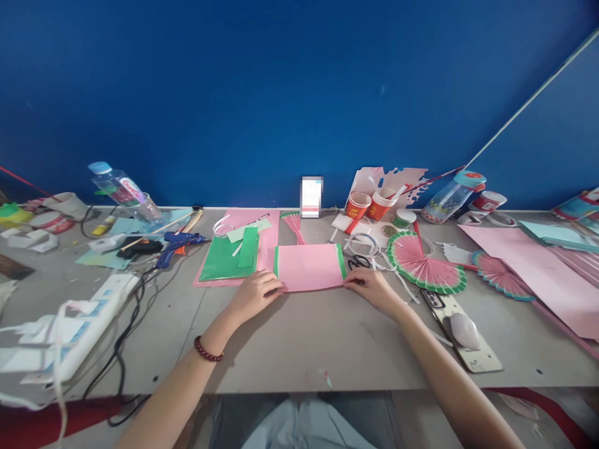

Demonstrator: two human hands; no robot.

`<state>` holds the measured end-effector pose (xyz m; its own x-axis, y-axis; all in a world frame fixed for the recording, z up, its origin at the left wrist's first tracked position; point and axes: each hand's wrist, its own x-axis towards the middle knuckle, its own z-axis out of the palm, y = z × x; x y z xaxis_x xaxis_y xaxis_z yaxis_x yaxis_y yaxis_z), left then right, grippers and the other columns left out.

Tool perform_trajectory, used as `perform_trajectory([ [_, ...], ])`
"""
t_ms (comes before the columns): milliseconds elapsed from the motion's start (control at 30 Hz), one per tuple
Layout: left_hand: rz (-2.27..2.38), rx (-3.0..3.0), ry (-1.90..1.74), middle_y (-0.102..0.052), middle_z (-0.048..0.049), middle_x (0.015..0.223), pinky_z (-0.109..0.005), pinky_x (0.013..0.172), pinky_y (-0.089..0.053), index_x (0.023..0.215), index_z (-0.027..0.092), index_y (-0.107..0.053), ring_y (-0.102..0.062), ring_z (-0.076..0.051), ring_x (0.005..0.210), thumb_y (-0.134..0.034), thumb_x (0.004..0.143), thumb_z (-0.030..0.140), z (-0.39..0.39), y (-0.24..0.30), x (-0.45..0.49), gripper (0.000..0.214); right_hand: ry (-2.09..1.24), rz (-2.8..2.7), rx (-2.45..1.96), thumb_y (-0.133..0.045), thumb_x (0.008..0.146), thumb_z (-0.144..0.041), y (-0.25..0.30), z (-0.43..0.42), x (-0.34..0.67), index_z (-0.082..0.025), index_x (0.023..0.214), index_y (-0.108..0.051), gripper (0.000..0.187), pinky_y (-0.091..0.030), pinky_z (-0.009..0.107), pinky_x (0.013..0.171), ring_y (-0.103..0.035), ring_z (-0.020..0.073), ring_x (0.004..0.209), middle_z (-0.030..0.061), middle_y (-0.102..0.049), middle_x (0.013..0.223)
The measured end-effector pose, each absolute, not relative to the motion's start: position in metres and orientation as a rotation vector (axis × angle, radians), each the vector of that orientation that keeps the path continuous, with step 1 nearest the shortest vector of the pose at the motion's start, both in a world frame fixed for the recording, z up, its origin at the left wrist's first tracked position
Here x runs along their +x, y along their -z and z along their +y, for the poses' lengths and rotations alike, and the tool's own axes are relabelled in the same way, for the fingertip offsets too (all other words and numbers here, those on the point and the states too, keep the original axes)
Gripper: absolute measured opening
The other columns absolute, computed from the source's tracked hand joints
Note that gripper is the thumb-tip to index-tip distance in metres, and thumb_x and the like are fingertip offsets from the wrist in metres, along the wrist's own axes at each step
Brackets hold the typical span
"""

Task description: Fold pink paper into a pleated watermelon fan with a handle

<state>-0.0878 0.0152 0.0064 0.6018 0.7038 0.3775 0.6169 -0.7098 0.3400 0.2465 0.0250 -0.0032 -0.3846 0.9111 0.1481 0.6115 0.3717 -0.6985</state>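
A pink paper sheet with green strips along its left and right edges lies in front of me. My left hand has its fingers closed at the sheet's near left corner, and a dark red bead bracelet circles that wrist. At the near right corner, my right hand pinches the paper. Just beyond my right hand are black-handled scissors. Left of the sheet, a green paper pack rests on larger pink paper. A folded pink paper strip bundle stands behind the sheet.
Pleated watermelon-patterned fans, a phone and a mouse lie to the right. Red paper cups and a bottle stand at the back. On the left are a blue glue gun, a power strip and loose cables.
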Motion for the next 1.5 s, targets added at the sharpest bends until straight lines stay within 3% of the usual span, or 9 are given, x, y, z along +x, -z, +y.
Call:
perform_trajectory([
  [300,1.159,2.729,-0.73,-0.065,-0.0041,0.092,-0.031,0.078,-0.046,0.088,0.02,-0.062,-0.059,-0.017,0.088,-0.048,0.085,0.013,0.013,0.002,-0.082,0.015,-0.728,-2.179,-1.202,-0.053,0.079,-0.018,-0.001,0.02,0.244,-0.022,0.08,-0.065,0.012,-0.047,0.028,0.075,-0.058,0.0171,0.086,0.0045,-0.065,0.09],
  [567,0.969,2.896,-0.592,-0.059,-0.0071,0.121,-0.037,0.091,-0.045,0.127,0.022,-0.048,-0.054,-0.019,0.11,-0.039,0.093,0.018,0.009,0.008,-0.064,0.035,-0.701,-2.222,-1.231,-0.05,0.079,-0.015,-0.007,0.012,0.237,-0.021,0.087,-0.063,0.017,-0.048,0.032,0.078,-0.058,0.0183,0.086,0.0056,-0.065,0.092],
  [767,1.028,2.858,-0.579,-0.064,-0.0054,0.102,-0.033,0.081,-0.046,0.105,0.02,-0.06,-0.057,-0.017,0.095,-0.038,0.094,0.017,0.009,0.01,-0.057,0.025,-0.718,-2.204,-1.249,-0.05,0.085,-0.023,-0.009,0.012,0.234,-0.021,0.084,-0.065,0.015,-0.046,0.031,0.078,-0.058,0.0185,0.085,0.0062,-0.065,0.09],
  [900,1.054,2.828,-0.569,-0.063,-0.0051,0.093,-0.031,0.076,-0.046,0.102,0.019,-0.061,-0.057,-0.017,0.088,-0.041,0.095,0.026,0.008,0.009,-0.057,0.023,-0.754,-2.16,-1.278,-0.053,0.084,-0.028,-0.004,0.016,0.234,-0.02,0.079,-0.067,0.017,-0.045,0.029,0.07,-0.058,0.0184,0.081,0.0063,-0.065,0.085],
  [1233,1.121,2.69,-0.385,-0.064,-0.0037,0.084,-0.027,0.069,-0.044,0.093,0.02,-0.065,-0.059,-0.017,0.082,-0.041,0.091,0.014,0.021,-0.011,-0.044,0.025,-0.789,-2.113,-1.388,-0.051,0.084,-0.03,-0.001,0.022,0.242,-0.02,0.076,-0.069,0.022,-0.045,0.033,0.073,-0.06,0.02,0.078,0.0065,-0.067,0.083],
  [1400,1.134,2.561,-0.265,-0.068,-0.0008,0.089,-0.025,0.064,-0.043,0.099,0.024,-0.066,-0.062,-0.017,0.079,-0.053,0.081,0.016,0.028,-0.029,-0.021,0.024,-0.813,-2.087,-1.472,-0.051,0.081,-0.029,0.001,0.026,0.243,-0.021,0.08,-0.07,0.021,-0.045,0.032,0.073,-0.06,0.0206,0.077,0.0058,-0.069,0.084],
  [1500,1.069,2.46,-0.316,-0.068,-0.002,0.089,-0.025,0.064,-0.043,0.095,0.023,-0.067,-0.063,-0.018,0.082,-0.058,0.08,0.029,0.032,-0.029,0.007,0.018,-0.868,-2.037,-1.564,-0.052,0.077,-0.028,0.001,0.028,0.243,-0.021,0.083,-0.07,0.019,-0.043,0.03,0.068,-0.059,0.0191,0.072,0.0037,-0.069,0.08],
])
